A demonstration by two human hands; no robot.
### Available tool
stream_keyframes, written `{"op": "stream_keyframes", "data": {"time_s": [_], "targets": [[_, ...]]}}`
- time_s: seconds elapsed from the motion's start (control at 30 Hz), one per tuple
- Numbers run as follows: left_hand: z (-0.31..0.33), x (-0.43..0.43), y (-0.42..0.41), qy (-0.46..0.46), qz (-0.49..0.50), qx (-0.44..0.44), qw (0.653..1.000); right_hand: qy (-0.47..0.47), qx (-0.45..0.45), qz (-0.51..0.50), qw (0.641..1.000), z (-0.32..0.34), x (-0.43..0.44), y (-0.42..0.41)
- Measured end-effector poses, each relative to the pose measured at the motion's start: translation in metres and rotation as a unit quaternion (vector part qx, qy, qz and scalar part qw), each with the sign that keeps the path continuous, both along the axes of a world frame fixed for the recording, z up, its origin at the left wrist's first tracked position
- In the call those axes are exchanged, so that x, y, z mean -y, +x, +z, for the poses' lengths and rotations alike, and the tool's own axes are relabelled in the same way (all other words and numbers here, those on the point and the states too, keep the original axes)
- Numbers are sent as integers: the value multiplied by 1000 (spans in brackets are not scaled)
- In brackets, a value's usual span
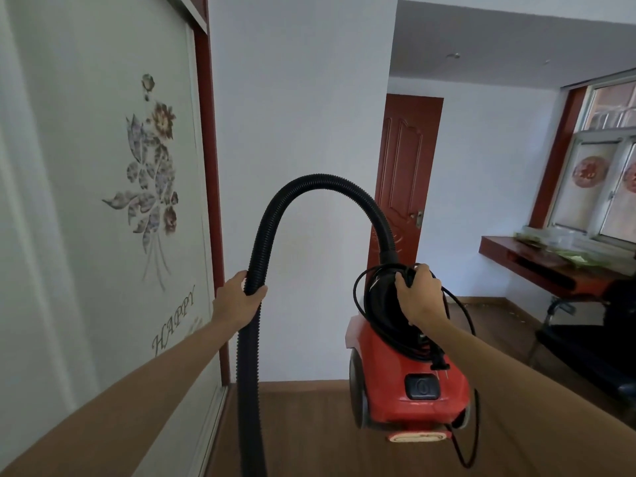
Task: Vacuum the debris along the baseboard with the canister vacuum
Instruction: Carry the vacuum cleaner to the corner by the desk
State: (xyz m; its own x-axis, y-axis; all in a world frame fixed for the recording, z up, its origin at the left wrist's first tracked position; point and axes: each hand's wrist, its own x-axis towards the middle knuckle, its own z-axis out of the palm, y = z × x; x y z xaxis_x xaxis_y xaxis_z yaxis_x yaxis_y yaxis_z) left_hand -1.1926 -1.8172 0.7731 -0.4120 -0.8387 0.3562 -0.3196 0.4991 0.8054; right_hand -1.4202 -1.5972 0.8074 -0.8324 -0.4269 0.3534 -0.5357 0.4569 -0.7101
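Note:
A red canister vacuum [402,383] hangs in the air above the wooden floor, carried by my right hand [418,294], which grips its black top handle together with loops of the black power cord [464,442]. The plug dangles over the red body near the black switch. A black ribbed hose [309,182] arches up from the canister and drops down at the left, where my left hand [241,297] grips it. The hose's lower end runs out of view at the bottom. No debris or baseboard detail can be made out.
A sliding wardrobe door with a flower print [151,166] fills the left, framed in red wood. Ahead stands a white wall [303,115], and to its right a red door [402,177]. A window, a red shelf [537,266] and a dark chair [592,339] sit at the right.

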Motion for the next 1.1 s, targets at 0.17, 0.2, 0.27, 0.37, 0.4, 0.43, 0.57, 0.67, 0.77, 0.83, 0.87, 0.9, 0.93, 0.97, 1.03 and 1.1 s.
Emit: {"op": "stream_keyframes", "data": {"time_s": [0.17, 0.2, 0.27, 0.37, 0.4, 0.43, 0.57, 0.67, 0.77, 0.83, 0.87, 0.9, 0.93, 0.97, 1.03, 1.1], "targets": [[-11, 55, -86, 20, -7, -3, 1000, 2, -2, 3, 1000, -8, 62, -78], [-11, 64, -104, 28, -7, -3, 1000, 5, -1, 3, 1000, -8, 73, -93], [-11, 80, -138, 39, -2, -2, 999, 11, -5, 7, 1000, -9, 92, -121], [-7, 103, -183, 41, -1, -7, 999, 12, -1, 1, 1000, -8, 118, -160], [-5, 110, -196, 40, 1, -6, 999, 12, 1, -1, 1000, -8, 125, -172], [-4, 117, -208, 37, 2, -3, 999, 11, 1, -3, 1000, -8, 130, -184], [-1, 141, -257, 39, -6, 4, 999, 3, -6, -16, 1000, -8, 147, -227], [-3, 157, -294, 35, -24, 16, 999, 9, -5, -32, 999, -10, 154, -256], [-6, 172, -331, 26, -39, 15, 999, 14, -1, -52, 999, -12, 160, -286], [-8, 184, -359, 15, -49, 11, 999, 13, 0, -62, 998, -14, 163, -307], [-9, 189, -373, 11, -55, 9, 998, 13, 2, -69, 998, -15, 165, -317], [-10, 194, -389, 9, -63, 6, 998, 12, 3, -77, 997, -16, 166, -328], [-11, 199, -404, 7, -72, 2, 997, 11, 5, -87, 996, -17, 168, -339], [-12, 203, -420, 6, -82, -2, 997, 10, 7, -98, 995, -18, 169, -350], [-13, 212, -455, 3, -104, -8, 995, 12, 13, -119, 993, -19, 173, -374], [-13, 222, -490, -9, -127, -6, 992, 14, 21, -145, 989, -18, 178, -399]]}}
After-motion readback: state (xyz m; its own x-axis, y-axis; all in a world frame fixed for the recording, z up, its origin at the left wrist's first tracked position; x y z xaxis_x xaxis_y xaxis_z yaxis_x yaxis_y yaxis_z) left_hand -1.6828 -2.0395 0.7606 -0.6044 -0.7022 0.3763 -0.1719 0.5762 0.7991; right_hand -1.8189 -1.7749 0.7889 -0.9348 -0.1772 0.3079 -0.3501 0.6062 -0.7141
